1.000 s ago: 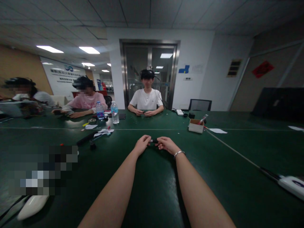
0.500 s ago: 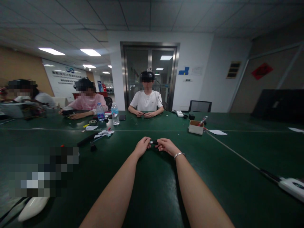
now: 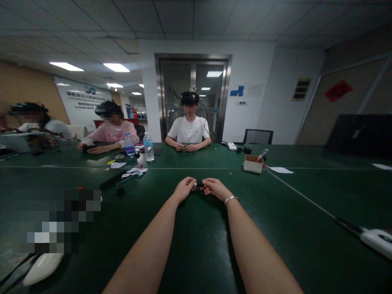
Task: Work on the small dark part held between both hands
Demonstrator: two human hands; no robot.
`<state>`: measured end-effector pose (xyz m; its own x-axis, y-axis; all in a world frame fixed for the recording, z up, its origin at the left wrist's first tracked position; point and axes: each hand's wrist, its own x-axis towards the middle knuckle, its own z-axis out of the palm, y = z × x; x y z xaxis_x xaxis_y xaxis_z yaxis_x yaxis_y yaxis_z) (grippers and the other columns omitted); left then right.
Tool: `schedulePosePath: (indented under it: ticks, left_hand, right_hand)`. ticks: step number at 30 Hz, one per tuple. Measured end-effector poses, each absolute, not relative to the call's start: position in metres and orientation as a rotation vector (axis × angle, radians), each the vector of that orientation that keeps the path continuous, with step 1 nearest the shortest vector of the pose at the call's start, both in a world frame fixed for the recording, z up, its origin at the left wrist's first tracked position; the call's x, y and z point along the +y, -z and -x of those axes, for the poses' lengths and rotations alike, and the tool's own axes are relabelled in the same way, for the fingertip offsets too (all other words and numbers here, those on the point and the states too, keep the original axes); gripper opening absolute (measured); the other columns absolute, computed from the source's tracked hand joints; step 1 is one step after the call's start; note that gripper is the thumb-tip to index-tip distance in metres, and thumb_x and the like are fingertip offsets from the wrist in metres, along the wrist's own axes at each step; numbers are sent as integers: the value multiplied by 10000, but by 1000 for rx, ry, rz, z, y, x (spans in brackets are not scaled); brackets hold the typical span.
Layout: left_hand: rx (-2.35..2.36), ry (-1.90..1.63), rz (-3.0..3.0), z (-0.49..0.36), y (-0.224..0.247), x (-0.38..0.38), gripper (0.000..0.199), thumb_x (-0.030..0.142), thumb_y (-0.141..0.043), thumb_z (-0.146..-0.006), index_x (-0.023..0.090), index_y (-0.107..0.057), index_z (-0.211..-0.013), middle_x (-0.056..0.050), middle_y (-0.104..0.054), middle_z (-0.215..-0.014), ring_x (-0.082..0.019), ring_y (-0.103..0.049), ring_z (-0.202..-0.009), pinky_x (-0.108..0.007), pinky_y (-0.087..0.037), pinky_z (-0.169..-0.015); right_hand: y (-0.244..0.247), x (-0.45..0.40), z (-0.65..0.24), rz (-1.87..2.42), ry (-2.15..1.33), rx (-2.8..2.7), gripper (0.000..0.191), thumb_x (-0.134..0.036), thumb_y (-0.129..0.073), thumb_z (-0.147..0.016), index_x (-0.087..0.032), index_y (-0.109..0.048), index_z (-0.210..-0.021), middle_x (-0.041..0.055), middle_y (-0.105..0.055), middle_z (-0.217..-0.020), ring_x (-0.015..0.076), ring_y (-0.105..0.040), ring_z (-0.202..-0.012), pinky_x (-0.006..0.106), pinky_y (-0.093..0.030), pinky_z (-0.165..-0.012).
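Note:
Between my hands is a small black cylindrical thing with a silver end (image 3: 199,183), held level just above the green table (image 3: 199,228). My left hand (image 3: 185,189) is closed on its silver end, thumb and fingers pinched together. On the black end, the fingers of my right hand (image 3: 214,189) are closed too; a silver bracelet (image 3: 231,199) circles that wrist. My fingers cover both ends of the thing, so its exact kind does not show.
Ahead right stands a small open box (image 3: 253,165) with items inside. Two water bottles (image 3: 148,148) are ahead left, near papers (image 3: 134,172). A white device with a cable (image 3: 378,241) lies at right. Across the table sits a person in a white shirt (image 3: 190,130).
My left hand has shifted very slightly right along the black-and-silver thing, and less of the silver end shows. My right hand stays in place.

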<state>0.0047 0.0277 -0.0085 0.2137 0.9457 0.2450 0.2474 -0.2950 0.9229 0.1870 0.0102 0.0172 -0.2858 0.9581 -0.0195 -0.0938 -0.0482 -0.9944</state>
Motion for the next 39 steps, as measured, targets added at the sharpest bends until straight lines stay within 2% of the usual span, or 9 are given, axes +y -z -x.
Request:
schedulePosePath:
  ticks: [5,12,17,21,25,29,33,37,39]
  left_hand:
    - [1112,-1168,-1749,-5,8,26,303,361,-569,-776,152,-605,-992,-55,-641,-847,-141,-582,-744,-261,-443,-700]
    - [1104,-1144,-1757,-5,5,23,309,359,-547,-785,155,-600,-1011,-48,-641,-829,-143,-585,-735,-254,-441,-684]
    - [1142,-1101,-1754,-5,8,27,372,447,-458,-826,156,-610,-1001,-46,-646,-810,-140,-569,-672,-258,-435,-633]
    - [1120,-1113,-1760,-5,10,30,353,417,-501,-807,148,-612,-1006,-60,-654,-864,-145,-584,-722,-263,-443,-674]
    - [1145,-1097,-1766,-5,10,29,368,440,-475,-821,142,-624,-975,-53,-650,-771,-148,-582,-683,-265,-440,-655]
    - [1124,-1127,-1758,-5,7,27,344,390,-553,-782,145,-620,-1015,-66,-660,-855,-147,-593,-736,-254,-440,-677]
    - [1155,-1107,-1771,-4,7,27,376,431,-456,-831,142,-628,-1001,-59,-655,-803,-143,-576,-679,-261,-436,-642]
    - [1130,-1136,-1762,-5,8,28,326,383,-514,-803,146,-624,-999,-72,-654,-909,-145,-588,-746,-251,-443,-669]
    - [1141,-1114,-1768,-4,8,28,344,409,-483,-821,147,-625,-992,-66,-655,-853,-148,-586,-722,-259,-443,-656]
  right_hand:
    - [-18,9,-186,1028,-1490,-1333,116,-197,-616,-814,-88,-596,-845,92,-668,-665,66,-555,-459,171,-503,-476]
    - [-19,10,-186,1040,-1493,-1355,105,-182,-593,-828,-82,-600,-860,96,-671,-682,59,-554,-459,163,-507,-480]
    - [-17,11,-186,1036,-1493,-1360,98,-169,-570,-842,-82,-594,-878,93,-672,-681,59,-559,-462,161,-508,-484]
    - [-15,13,-187,1027,-1497,-1356,95,-168,-573,-839,-81,-590,-872,93,-673,-674,60,-558,-456,162,-502,-477]
    - [-15,14,-187,1035,-1493,-1352,99,-175,-589,-831,-82,-596,-864,94,-675,-678,60,-561,-457,165,-506,-482]
    - [-15,14,-187,1022,-1496,-1363,124,-195,-620,-814,-80,-607,-858,99,-678,-688,62,-567,-467,165,-507,-481]
    - [-15,13,-187,1015,-1493,-1362,103,-182,-604,-823,-84,-601,-855,95,-678,-683,60,-567,-462,165,-509,-484]
    - [-15,13,-187,1025,-1497,-1360,96,-170,-578,-839,-82,-599,-871,98,-680,-687,58,-567,-461,161,-509,-482]
    - [-16,12,-187,1027,-1499,-1353,100,-176,-585,-836,-82,-598,-867,99,-680,-688,59,-566,-459,162,-509,-482]
